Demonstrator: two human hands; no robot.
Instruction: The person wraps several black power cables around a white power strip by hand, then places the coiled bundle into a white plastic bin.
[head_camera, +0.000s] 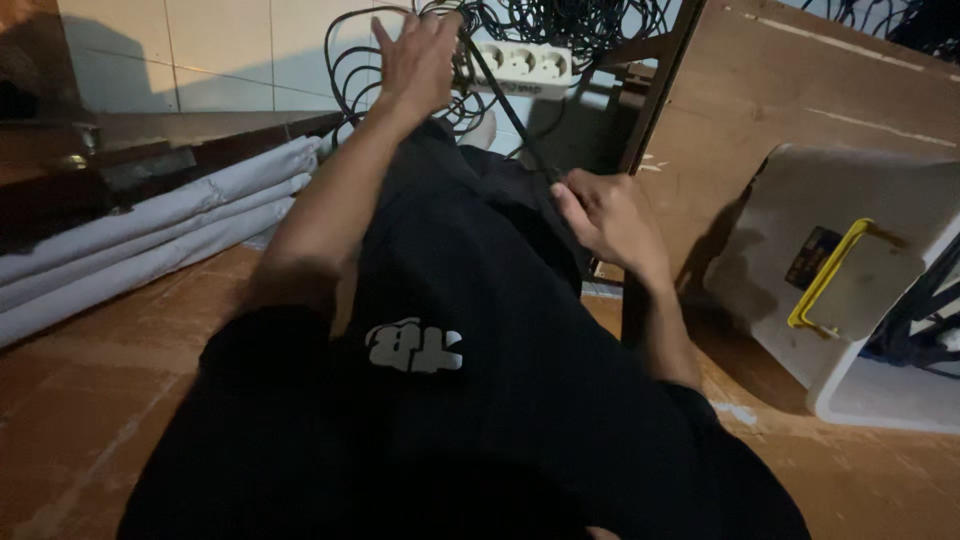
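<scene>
Ahead, a tangle of black cables (520, 30) hangs around a white power strip (520, 65) against the tiled wall, crowding the reach there. A leaning wooden board (800, 110) and a clear storage bin with a yellow handle (850, 290) block the right. Rolled white sheets (150, 240) line the left. Open brown floor (80, 400) lies at lower left.

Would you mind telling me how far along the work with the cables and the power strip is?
Nothing looks finished: the black cables lie tangled. In hand: the left hand reaches to the white power strip, and the right hand pinches one cable. Left: the whole tangle.
</scene>
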